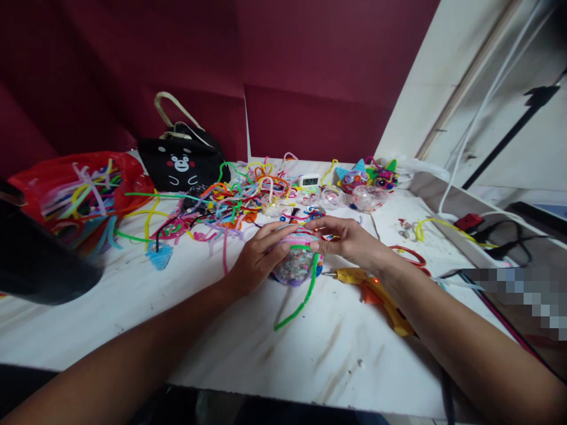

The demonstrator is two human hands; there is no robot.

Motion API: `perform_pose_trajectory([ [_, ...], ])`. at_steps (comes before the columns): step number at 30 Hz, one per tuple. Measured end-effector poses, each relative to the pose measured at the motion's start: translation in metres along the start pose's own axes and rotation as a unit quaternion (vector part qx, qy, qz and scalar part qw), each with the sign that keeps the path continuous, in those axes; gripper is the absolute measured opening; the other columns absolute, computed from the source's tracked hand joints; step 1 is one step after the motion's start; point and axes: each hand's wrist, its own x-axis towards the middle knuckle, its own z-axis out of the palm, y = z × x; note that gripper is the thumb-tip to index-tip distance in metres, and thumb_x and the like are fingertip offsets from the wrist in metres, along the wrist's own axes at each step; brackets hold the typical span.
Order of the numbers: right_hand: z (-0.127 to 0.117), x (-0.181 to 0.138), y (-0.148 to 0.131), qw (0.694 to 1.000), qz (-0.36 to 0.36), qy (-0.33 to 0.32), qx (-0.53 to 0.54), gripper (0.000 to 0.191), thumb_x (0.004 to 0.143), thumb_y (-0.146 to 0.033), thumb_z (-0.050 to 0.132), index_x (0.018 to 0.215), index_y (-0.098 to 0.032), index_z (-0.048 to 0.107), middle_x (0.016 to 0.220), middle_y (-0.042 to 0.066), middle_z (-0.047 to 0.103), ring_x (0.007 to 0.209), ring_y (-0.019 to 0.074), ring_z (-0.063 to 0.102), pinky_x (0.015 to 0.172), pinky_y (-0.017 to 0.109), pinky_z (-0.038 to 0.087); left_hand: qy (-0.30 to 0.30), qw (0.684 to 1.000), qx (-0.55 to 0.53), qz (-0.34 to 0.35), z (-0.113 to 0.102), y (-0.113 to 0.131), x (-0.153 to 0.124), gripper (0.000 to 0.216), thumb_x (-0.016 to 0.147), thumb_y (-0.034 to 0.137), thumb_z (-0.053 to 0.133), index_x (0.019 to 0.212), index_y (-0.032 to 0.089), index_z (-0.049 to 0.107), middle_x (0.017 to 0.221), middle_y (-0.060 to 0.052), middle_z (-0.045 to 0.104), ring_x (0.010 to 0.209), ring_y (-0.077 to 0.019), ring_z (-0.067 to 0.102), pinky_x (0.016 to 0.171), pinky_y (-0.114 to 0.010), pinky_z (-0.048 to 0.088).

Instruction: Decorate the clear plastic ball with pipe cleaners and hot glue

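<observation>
A clear round ball (pixel 297 267) with speckled filling stands on the white table, partly wrapped in coloured pipe cleaners. My left hand (pixel 259 260) curls around its left and upper side. From the right, my right hand (pixel 348 239) presses thumb and fingertips at the ball's upper edge, closed over a green pipe cleaner (pixel 310 283). One end of that green stem runs across the ball's front, and the other hangs down to the tabletop. The fingers hide the ball's top. Just right of the ball, a yellow hot glue gun (pixel 378 292) lies with its nozzle towards it.
Tangled pipe cleaners (pixel 239 198) spread behind my hands. At left are a red bag (pixel 35 177) of pipe cleaners, a black bag (pixel 186 165) and a dark cylinder (pixel 44 254). Decorated balls (pixel 354 177) and a small digital clock (pixel 309 180) stand at the back. Red-handled scissors (pixel 411 255) lie right.
</observation>
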Motion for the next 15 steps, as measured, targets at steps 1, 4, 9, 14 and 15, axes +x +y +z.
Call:
perform_pose_trajectory([
  [1, 0.0003, -0.0001, -0.0003, 1.0, 0.001, -0.001, 0.002, 0.051, 0.063, -0.04, 0.084, 0.108, -0.02, 0.069, 0.095, 0.004, 0.069, 0.085, 0.0187, 0.062, 0.078, 0.035, 0.05, 0.0, 1.0, -0.005, 0.002, -0.0004, 0.0002, 0.0005, 0.042, 0.096, 0.041, 0.047, 0.13, 0.02, 0.061, 0.134, -0.01, 0.055, 0.128, -0.0235, 0.049, 0.113, -0.036, 0.035],
  [4, 0.0017, -0.0009, -0.0014, 1.0, 0.001, -0.003, -0.001, 0.051, 0.064, -0.041, 0.084, 0.108, -0.02, 0.069, 0.097, 0.004, 0.069, 0.087, 0.0195, 0.062, 0.08, 0.036, 0.05, 0.004, 1.0, -0.022, 0.0, -0.0015, 0.0011, 0.0017, 0.04, 0.095, 0.04, 0.05, 0.127, 0.02, 0.064, 0.13, -0.01, 0.057, 0.125, -0.0235, 0.051, 0.11, -0.035, 0.038],
  [9, 0.0032, -0.0022, -0.0002, 1.0, 0.0, -0.002, -0.006, 0.053, 0.066, -0.045, 0.082, 0.11, -0.02, 0.068, 0.094, 0.004, 0.068, 0.086, 0.0198, 0.061, 0.08, 0.036, 0.049, 0.005, 0.999, -0.035, 0.002, -0.002, -0.0003, 0.0026, 0.038, 0.094, 0.038, 0.052, 0.125, 0.021, 0.065, 0.129, -0.009, 0.058, 0.125, -0.0233, 0.052, 0.109, -0.036, 0.039],
  [14, 0.0044, 0.0, 0.0025, 1.0, -0.019, 0.008, 0.023, 0.053, 0.062, -0.043, 0.085, 0.107, -0.022, 0.067, 0.1, 0.004, 0.067, 0.09, 0.021, 0.061, 0.079, 0.037, 0.051, 0.008, 0.999, -0.041, -0.005, -0.0025, -0.0035, 0.0045, 0.038, 0.091, 0.038, 0.055, 0.124, 0.021, 0.066, 0.128, -0.01, 0.059, 0.124, -0.0241, 0.053, 0.111, -0.038, 0.037],
  [15, 0.0048, 0.0006, 0.0023, 0.999, -0.029, 0.009, 0.029, 0.052, 0.062, -0.042, 0.085, 0.106, -0.023, 0.067, 0.104, 0.004, 0.067, 0.093, 0.0214, 0.061, 0.08, 0.037, 0.052, 0.009, 0.999, -0.044, -0.01, -0.0029, -0.0039, 0.0051, 0.039, 0.091, 0.038, 0.055, 0.123, 0.021, 0.066, 0.128, -0.01, 0.059, 0.124, -0.0244, 0.053, 0.111, -0.038, 0.037],
])
